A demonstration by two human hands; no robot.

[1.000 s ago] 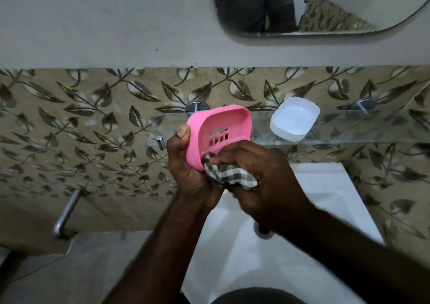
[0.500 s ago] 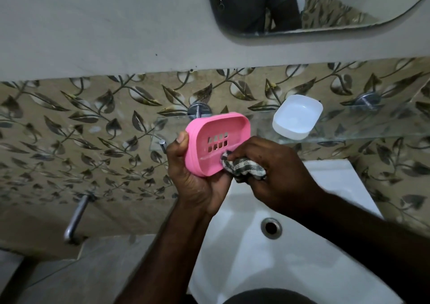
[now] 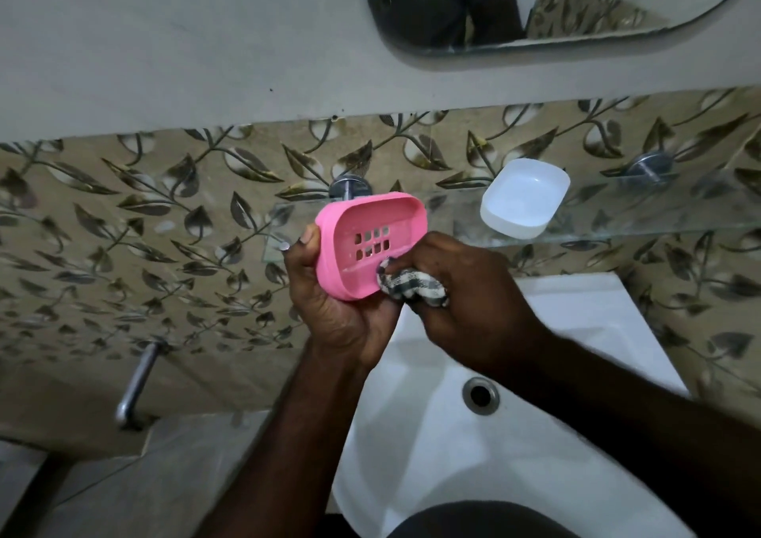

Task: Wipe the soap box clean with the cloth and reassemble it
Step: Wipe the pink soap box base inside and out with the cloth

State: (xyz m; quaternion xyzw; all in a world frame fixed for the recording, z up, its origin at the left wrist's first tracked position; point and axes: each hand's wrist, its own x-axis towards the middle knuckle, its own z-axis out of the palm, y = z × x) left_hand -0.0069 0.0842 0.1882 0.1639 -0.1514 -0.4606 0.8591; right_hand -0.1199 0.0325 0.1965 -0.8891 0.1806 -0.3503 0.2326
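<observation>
The pink soap box tray (image 3: 370, 224), with a grid of drain holes in its floor, is tilted up toward me above the sink. My left hand (image 3: 329, 303) grips it from below and the left, thumb on its left rim. My right hand (image 3: 465, 294) holds a bunched black-and-white checked cloth (image 3: 412, 284) and presses it into the tray's lower right inner corner. The white soap box part (image 3: 523, 198) sits hollow side up on the glass shelf, to the right of the tray.
A glass shelf (image 3: 642, 216) on chrome mounts runs along the leaf-patterned tiled wall. Below is a white sink (image 3: 576, 323) with its drain (image 3: 480, 395). A chrome bar (image 3: 134, 385) juts out at the lower left. A mirror (image 3: 556, 2) hangs above.
The cloth has slid from the tray's lower outer edge into its inner lower right corner. Both hands and the tray have shifted slightly right and up in view.
</observation>
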